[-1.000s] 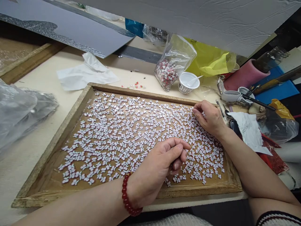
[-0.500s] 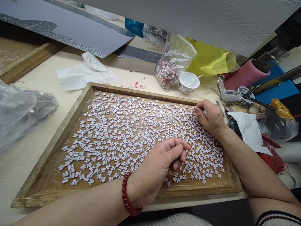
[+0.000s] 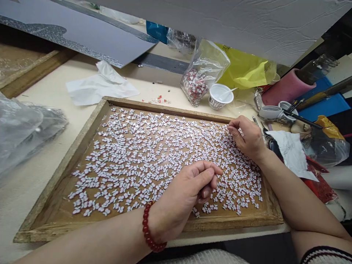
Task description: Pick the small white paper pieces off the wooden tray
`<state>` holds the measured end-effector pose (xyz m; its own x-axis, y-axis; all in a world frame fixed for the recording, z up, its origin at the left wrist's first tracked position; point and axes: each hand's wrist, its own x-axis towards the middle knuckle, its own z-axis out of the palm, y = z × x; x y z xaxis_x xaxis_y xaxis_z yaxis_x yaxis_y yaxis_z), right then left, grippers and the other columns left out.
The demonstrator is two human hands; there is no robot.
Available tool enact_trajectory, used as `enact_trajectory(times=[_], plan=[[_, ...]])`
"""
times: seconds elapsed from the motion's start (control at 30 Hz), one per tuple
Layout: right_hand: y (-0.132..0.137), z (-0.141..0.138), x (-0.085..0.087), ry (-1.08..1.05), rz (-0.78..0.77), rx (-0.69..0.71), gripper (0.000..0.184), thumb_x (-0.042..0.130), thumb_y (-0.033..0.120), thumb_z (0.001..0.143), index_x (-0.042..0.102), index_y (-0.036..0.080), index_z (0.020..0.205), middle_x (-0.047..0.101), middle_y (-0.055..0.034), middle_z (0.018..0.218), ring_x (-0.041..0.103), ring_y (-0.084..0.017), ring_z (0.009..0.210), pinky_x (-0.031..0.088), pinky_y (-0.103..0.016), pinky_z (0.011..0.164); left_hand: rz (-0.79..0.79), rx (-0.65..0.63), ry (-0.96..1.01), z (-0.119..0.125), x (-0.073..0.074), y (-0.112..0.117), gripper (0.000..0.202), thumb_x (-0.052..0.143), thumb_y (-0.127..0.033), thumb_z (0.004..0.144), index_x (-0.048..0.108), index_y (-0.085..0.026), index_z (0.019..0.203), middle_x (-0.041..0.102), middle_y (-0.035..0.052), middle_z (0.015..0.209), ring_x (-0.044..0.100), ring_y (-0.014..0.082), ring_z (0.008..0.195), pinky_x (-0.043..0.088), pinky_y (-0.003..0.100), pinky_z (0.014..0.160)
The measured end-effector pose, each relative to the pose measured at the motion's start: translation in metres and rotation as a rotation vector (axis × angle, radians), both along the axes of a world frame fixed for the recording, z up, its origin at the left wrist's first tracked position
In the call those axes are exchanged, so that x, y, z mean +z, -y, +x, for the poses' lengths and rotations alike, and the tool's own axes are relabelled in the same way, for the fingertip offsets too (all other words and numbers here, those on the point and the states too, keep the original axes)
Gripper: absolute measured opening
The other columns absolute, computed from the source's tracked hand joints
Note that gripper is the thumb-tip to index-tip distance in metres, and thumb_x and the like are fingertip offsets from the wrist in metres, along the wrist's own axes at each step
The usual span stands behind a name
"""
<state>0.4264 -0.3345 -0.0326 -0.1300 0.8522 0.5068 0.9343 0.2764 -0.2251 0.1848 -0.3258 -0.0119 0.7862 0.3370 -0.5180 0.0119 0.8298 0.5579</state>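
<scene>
A shallow wooden tray (image 3: 165, 107) lies in front of me, its floor strewn with several small white flower-shaped pieces (image 3: 137, 154). My left hand (image 3: 184, 198), with a red bead bracelet (image 3: 147, 229) on the wrist, rests over the near middle of the tray, thumb pressed against curled fingers. My right hand (image 3: 249, 139) is at the tray's far right corner, its fingertips pinched down among the pieces. Whether a piece is between those fingertips is too small to tell.
Beyond the tray are crumpled white paper (image 3: 101, 86), a clear bag of red-and-white bits (image 3: 196, 82), a small white cup (image 3: 220, 96) and a yellow bag (image 3: 244, 69). Brushes and tools (image 3: 299, 117) crowd the right; clear plastic (image 3: 24, 132) lies left. A grey board (image 3: 82, 33) overhangs the back.
My right hand has shifted slightly to the right along the tray's far edge. My left hand has stayed where it was.
</scene>
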Motion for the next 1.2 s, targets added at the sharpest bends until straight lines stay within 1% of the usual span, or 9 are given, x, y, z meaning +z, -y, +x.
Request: enact_trajectory(times=[0.1,0.2,0.3,0.5,0.73,0.87,1.0,1.1,1.2], plan=[[0.004,-0.004,0.012,-0.123,-0.027,0.078,0.006,0.053,0.016,0.089,0.052,0.019,0.084,0.055,-0.0012,0.073,0.054,-0.013,0.068,0.043,-0.026,0.063,0.001,0.007,0.005,0.000,0.001,0.000,0.011,0.054,-0.023,0.090,0.059,-0.013,0.090,0.049,-0.0039,0.067,0.034,0.0054,0.053,0.022,0.022,0.050],[0.009,-0.010,0.025,-0.274,-0.136,0.208,0.006,0.054,0.014,0.088,0.054,0.019,0.084,0.055,-0.0002,0.072,0.054,-0.011,0.067,0.043,-0.026,0.062,0.002,0.011,0.017,0.000,0.001,0.001,0.011,0.055,-0.024,0.090,0.060,-0.013,0.091,0.049,-0.0037,0.067,0.034,0.0055,0.053,0.022,0.022,0.050],[0.015,-0.018,0.035,-0.354,-0.235,0.337,0.006,0.055,0.013,0.087,0.055,0.018,0.084,0.055,-0.0003,0.071,0.053,-0.011,0.067,0.042,-0.027,0.063,0.004,0.009,0.031,0.000,0.000,0.001,0.012,0.056,-0.024,0.090,0.059,-0.013,0.091,0.050,-0.0032,0.068,0.034,0.0057,0.054,0.022,0.022,0.050],[0.021,-0.036,0.040,-0.446,-0.311,0.493,0.005,0.055,0.017,0.089,0.054,0.017,0.085,0.055,-0.0012,0.068,0.048,-0.011,0.065,0.039,-0.028,0.062,0.017,0.001,0.038,0.000,0.002,0.002,0.015,0.055,-0.027,0.090,0.059,-0.013,0.091,0.050,-0.0021,0.071,0.035,0.0063,0.056,0.023,0.022,0.052],[0.023,-0.043,0.035,-0.388,-0.350,0.528,0.006,0.053,0.017,0.091,0.054,0.016,0.085,0.053,-0.0011,0.069,0.048,-0.011,0.066,0.039,-0.027,0.062,0.023,-0.031,0.059,0.000,0.001,0.002,0.017,0.053,-0.029,0.092,0.057,-0.013,0.089,0.050,-0.0021,0.071,0.035,0.0072,0.057,0.025,0.022,0.053],[0.024,-0.045,0.036,-0.434,-0.364,0.534,0.009,0.051,0.020,0.092,0.054,0.016,0.085,0.054,-0.0008,0.068,0.048,-0.010,0.065,0.039,-0.026,0.062,0.028,-0.022,0.051,0.000,0.001,0.001,0.015,0.053,-0.028,0.091,0.055,-0.014,0.085,0.049,-0.0027,0.070,0.034,0.0071,0.056,0.023,0.023,0.052],[0.025,-0.048,0.037,-0.428,-0.389,0.568,0.010,0.052,0.021,0.092,0.055,0.015,0.084,0.055,-0.0010,0.069,0.048,-0.010,0.067,0.040,-0.026,0.065,0.048,-0.024,0.060,-0.001,0.002,0.001,0.020,0.052,-0.030,0.092,0.054,-0.014,0.081,0.048,-0.0023,0.071,0.034,0.0075,0.057,0.024,0.023,0.053],[0.024,-0.051,0.036,-0.403,-0.400,0.600,0.008,0.053,0.019,0.092,0.055,0.013,0.086,0.053,-0.0010,0.069,0.047,-0.010,0.068,0.040,-0.026,0.066,0.057,-0.041,0.065,0.000,0.001,0.002,0.023,0.051,-0.032,0.093,0.055,-0.013,0.082,0.048,-0.0018,0.071,0.034,0.0080,0.059,0.025,0.023,0.053],[0.024,-0.052,0.034,-0.377,-0.392,0.590,0.007,0.053,0.017,0.091,0.055,0.013,0.085,0.051,-0.0002,0.068,0.045,-0.010,0.066,0.039,-0.025,0.064,0.055,-0.050,0.057,0.001,0.000,0.002,0.021,0.051,-0.031,0.093,0.056,-0.013,0.084,0.048,-0.0019,0.071,0.033,0.0080,0.059,0.025,0.023,0.053]])
